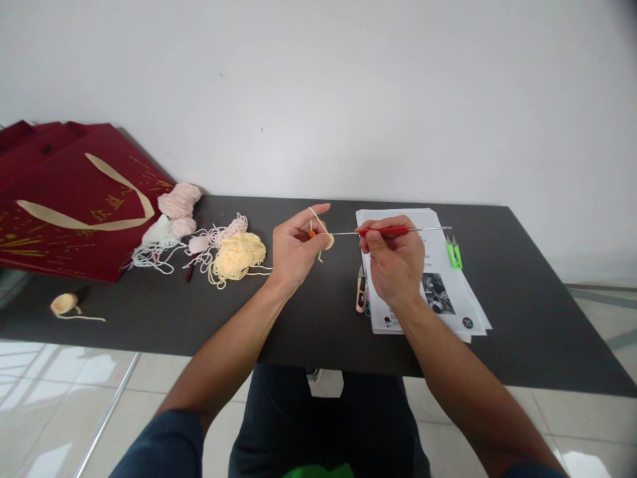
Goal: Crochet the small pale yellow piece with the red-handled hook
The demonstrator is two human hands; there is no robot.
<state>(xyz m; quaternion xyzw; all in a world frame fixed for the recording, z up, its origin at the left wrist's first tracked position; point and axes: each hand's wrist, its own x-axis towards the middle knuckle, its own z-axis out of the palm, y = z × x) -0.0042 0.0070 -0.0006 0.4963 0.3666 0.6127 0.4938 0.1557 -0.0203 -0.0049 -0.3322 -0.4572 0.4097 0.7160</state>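
My right hand [399, 269] is closed around the red handle of a crochet hook [395, 231]. The hook's thin metal shaft reaches left to a small cream crochet piece [329, 242], pinched by my left hand [292, 249]. A strand of cream yarn loops over the raised left index finger. Something small and orange [312, 234] shows by the left fingers; its kind is unclear. From the left hand the yarn runs back toward a pale yellow yarn ball [239, 257] on the dark table [308, 318]. Where exactly the hook tip meets the stitches is too small to tell.
Printed sheets [398, 325] lie under my right hand, with green thread snips [453, 253] on them and peach-handled snips [361, 292] at their left edge. Pink yarn [179, 199], white yarn [159, 239], red gift bags [64, 219] and a small crocheted cup [64, 304] are left.
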